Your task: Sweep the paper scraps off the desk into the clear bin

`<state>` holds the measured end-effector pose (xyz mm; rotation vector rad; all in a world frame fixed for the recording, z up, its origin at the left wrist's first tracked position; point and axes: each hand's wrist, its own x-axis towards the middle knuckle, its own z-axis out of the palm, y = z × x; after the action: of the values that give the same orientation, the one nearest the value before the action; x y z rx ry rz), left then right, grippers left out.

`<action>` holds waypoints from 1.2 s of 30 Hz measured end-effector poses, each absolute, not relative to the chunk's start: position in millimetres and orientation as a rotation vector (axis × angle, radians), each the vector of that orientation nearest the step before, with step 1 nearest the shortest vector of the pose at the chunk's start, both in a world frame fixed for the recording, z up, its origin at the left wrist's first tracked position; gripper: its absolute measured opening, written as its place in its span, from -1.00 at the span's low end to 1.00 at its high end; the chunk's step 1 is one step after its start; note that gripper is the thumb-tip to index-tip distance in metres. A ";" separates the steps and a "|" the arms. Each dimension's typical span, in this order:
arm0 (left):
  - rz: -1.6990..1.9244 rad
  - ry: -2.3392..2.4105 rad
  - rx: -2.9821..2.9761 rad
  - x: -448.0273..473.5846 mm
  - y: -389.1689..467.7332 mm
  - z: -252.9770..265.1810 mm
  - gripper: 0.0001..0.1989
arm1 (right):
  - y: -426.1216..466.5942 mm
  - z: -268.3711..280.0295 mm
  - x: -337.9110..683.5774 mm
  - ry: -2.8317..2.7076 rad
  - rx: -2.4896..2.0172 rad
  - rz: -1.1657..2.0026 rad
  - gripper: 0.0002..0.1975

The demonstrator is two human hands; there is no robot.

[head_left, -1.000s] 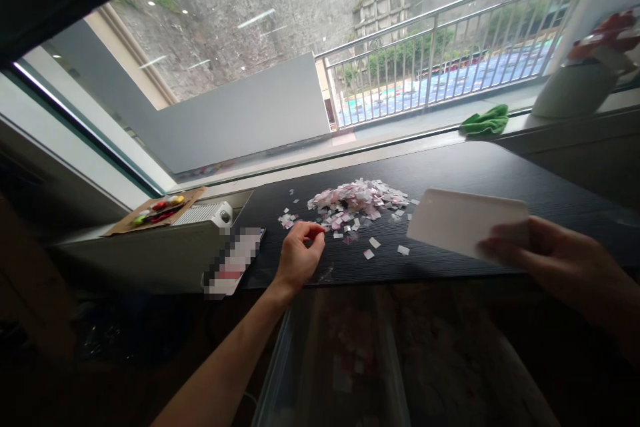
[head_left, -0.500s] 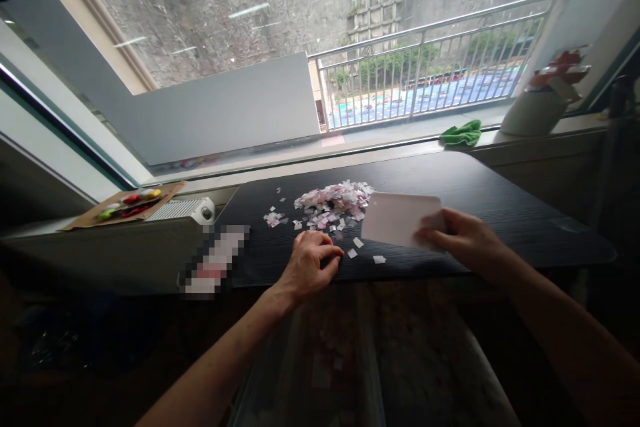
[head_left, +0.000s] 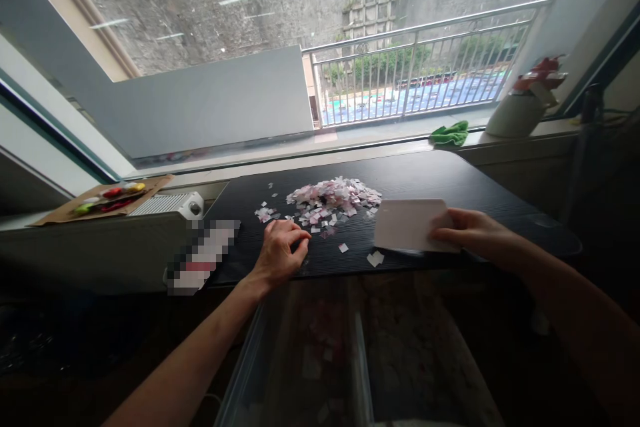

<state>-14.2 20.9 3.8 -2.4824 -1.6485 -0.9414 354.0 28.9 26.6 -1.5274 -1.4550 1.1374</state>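
Note:
In my right hand (head_left: 467, 232), thumb and fingers pinch the right end of a flat white card (head_left: 407, 223), tilted up with its lower edge at the black tabletop (head_left: 430, 173). Left of the card lies a heap of small white and pinkish paper scraps (head_left: 335, 197). My left hand (head_left: 283, 248) rests at the near side of the heap, fingers curled and thumb close to the index finger. Whatever is between them is hidden. A loose scrap (head_left: 343, 248) lies between my hands, and overlapping scraps (head_left: 375, 259) sit under the card's left corner.
Below the table's front edge stands a clear plastic bin (head_left: 361, 360) with paper pieces inside. A blurred-out item (head_left: 204, 257) lies at the table's left end. Along the window are a radiator (head_left: 167, 203), a green cloth (head_left: 450, 134) and a white container (head_left: 515, 113).
My left hand has drawn left, away from the card. The right hand and card have shifted right from the heap, and the loose scraps near the front edge lie differently. The view has turned slightly.

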 end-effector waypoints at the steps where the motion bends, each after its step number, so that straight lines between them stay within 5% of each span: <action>1: -0.934 -1.659 -2.462 -15.0 21.4 2.3 -0.83 | 29.2 28.0 352.3 -1.415 -1.534 1.182 -0.69; 24: -0.772 -1.510 -2.299 -5.1 9.3 -2.7 -0.82 | 53.6 29.5 291.9 -1.509 -1.259 1.255 -0.70; 36: -0.766 -1.539 -2.307 -3.9 9.6 -1.8 -0.83 | 41.4 33.7 356.6 -1.522 -1.446 1.283 -0.66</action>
<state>-3.9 9.6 -1.8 -2.3072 -1.5391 -0.7663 356.6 41.4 33.7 -1.4462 -1.5225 1.2828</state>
